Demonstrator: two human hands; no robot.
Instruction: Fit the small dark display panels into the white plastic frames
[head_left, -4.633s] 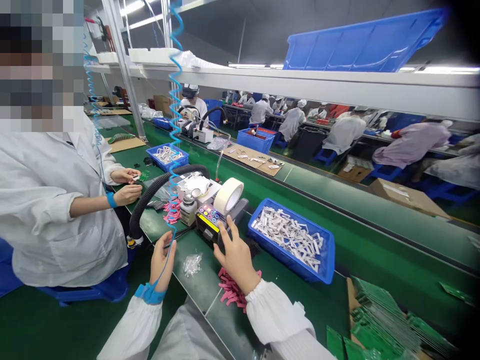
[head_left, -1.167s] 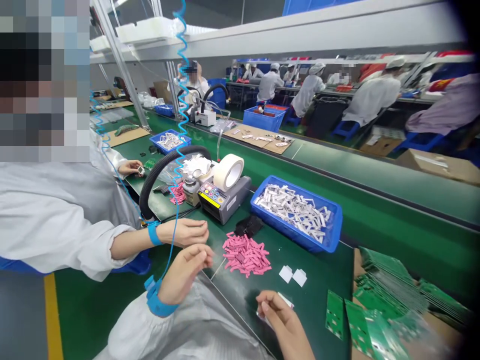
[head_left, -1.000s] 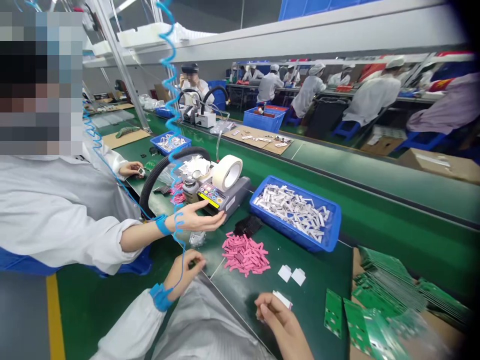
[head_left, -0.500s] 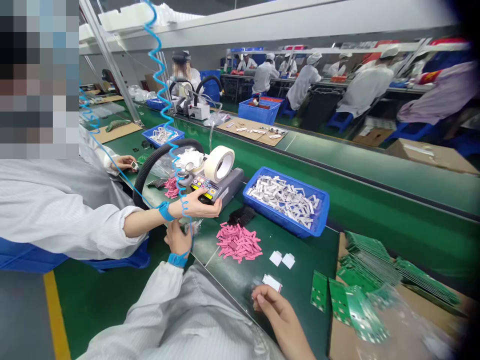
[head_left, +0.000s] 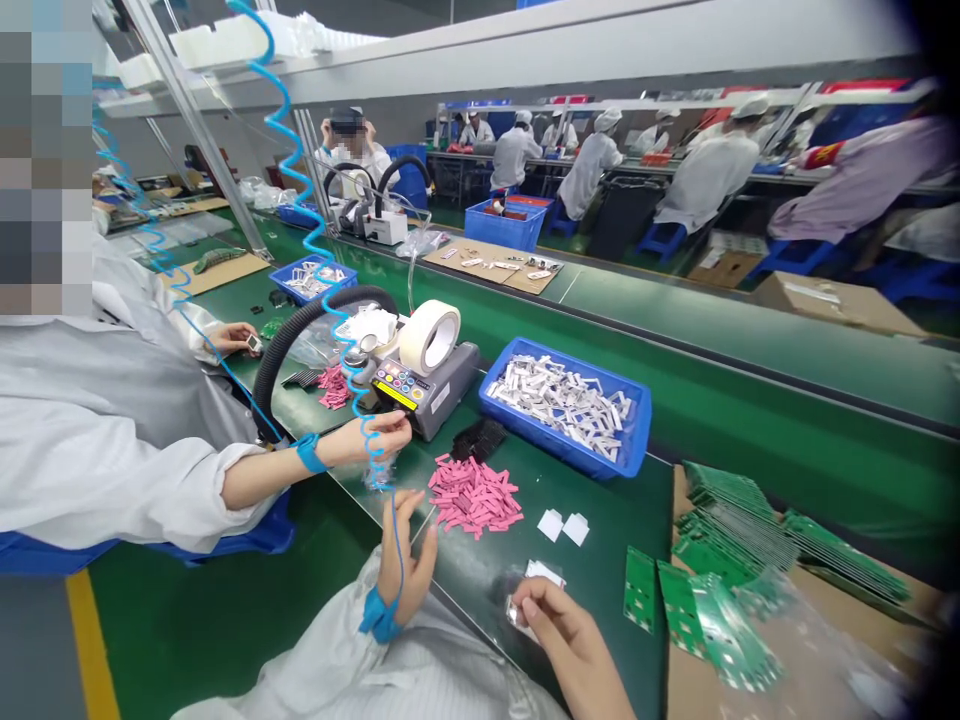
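Note:
My left hand (head_left: 405, 560), with a blue wrist strap, is raised at the bench edge beside a pile of pink strips (head_left: 472, 495). Its fingers are apart and nothing shows between them. My right hand (head_left: 566, 630) pinches a small white piece with a shiny face (head_left: 517, 612), partly covered by the fingers. Just beyond those fingertips lies a white card-like piece (head_left: 545, 572) on the green bench. Two small white pieces (head_left: 562, 526) rest farther back. A co-worker's hand (head_left: 379, 435) reaches in from the left, in front of a tape dispenser (head_left: 431, 390).
A blue bin (head_left: 641, 430) holds many white frames. Black parts (head_left: 478, 440) lie between it and the dispenser, which carries a tape roll (head_left: 430, 337). Green circuit boards (head_left: 720, 600) cover cardboard at right. A blue coiled cord (head_left: 289, 150) hangs at left.
My left hand has moved right, away from the dispenser front, and its fingers have spread. The co-worker's hand has drawn back from the dispenser. My right hand has turned slightly, showing the shiny piece.

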